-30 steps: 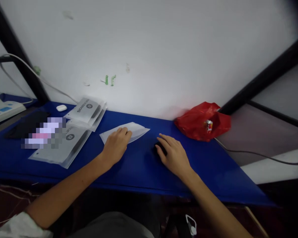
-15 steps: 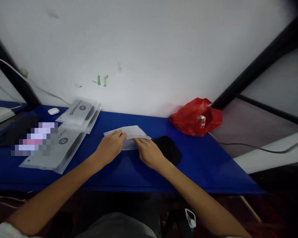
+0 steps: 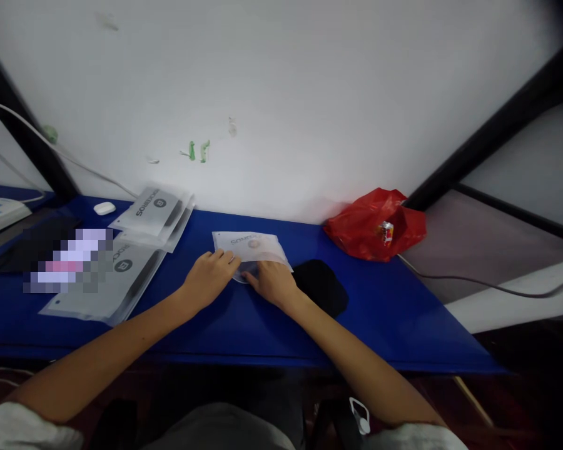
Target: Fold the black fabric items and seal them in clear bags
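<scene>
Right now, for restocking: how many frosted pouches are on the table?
3: centre pouch, front-left pouch, back-left pouch; the last tops a stack that may hide more.

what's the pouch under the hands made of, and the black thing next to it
Pouch: looks like frosted, semi-translucent plastic film, matte, with grey print; near edge bows. Black thing: probably soft fabric, dull with no glint, rounded limp edges; too dark to be sure.

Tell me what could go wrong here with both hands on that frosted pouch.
The pouch lies loose on the smooth table, so it may slide or crease under the left hand and right hand. The black pad sits close beside the right hand and could get nudged aside.
</scene>
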Demonstrator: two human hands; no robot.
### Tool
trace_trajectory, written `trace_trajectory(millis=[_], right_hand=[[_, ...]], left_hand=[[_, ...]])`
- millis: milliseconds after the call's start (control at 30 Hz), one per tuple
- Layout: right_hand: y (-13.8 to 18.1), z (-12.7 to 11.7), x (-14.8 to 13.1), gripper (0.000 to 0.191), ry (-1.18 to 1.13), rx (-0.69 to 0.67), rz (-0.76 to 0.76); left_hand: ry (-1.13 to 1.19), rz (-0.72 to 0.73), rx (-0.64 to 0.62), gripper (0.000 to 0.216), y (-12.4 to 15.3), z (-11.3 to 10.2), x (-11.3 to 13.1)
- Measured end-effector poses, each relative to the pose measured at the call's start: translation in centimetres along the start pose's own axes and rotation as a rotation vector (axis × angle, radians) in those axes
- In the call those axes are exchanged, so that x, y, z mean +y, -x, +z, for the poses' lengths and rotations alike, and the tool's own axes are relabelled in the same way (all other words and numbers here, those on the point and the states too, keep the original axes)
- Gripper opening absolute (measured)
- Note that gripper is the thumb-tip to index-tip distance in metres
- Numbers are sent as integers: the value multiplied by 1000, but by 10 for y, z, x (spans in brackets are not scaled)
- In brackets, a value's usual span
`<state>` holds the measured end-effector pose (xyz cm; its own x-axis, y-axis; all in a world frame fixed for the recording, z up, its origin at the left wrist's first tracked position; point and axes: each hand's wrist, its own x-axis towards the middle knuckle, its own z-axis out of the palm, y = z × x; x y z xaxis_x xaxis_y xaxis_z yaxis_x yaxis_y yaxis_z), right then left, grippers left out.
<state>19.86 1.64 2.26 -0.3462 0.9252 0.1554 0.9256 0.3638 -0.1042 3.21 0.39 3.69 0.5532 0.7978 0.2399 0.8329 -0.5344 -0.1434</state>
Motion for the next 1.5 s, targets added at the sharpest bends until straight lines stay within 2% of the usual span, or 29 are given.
trace_trajectory(millis=[133, 200, 300, 367, 500, 567, 667, 733, 867, 1100, 1233, 1367, 1500], right_hand=[[23, -16, 3, 38, -169, -29, -295], [38, -27, 10, 31, -252, 14, -372], [55, -42, 36, 20, -273, 180, -260], [63, -49, 60, 16, -210, 224, -145], [78, -49, 98, 25, -100, 47, -26], [84, -45, 105, 39, -91, -38, 18], [90, -40, 104, 66, -87, -117, 21], [90, -40, 101, 70, -81, -139, -1], [88, -37, 96, 61, -37, -120, -28], [84, -19, 92, 72, 89, -36, 4], [77, -17, 89, 66, 165, 1, 14], [71, -16, 94, 54, 156, 61, -52], [65, -6, 104, 53, 79, 89, -131]], left_hand=[[-17, -74, 32, 37, 3, 2, -5], [-23, -97, 40, 40, 5, 3, -10], [-44, -120, 30, 40, 7, 5, -18], [-47, -140, 36, 39, 8, 6, -23], [-7, -178, 74, 37, 8, 8, -27], [17, -182, 67, 37, 8, 8, -26], [20, -176, 48, 37, 8, 9, -24], [8, -172, 48, 37, 8, 10, -24], [-24, -162, 51, 37, 9, 11, -25], [-40, -157, 52, 35, 8, 12, -26], [-41, -161, 62, 35, 8, 12, -26], [-72, -154, 86, 32, 7, 10, -24], [-103, -144, 106, 27, 5, 8, -21]])
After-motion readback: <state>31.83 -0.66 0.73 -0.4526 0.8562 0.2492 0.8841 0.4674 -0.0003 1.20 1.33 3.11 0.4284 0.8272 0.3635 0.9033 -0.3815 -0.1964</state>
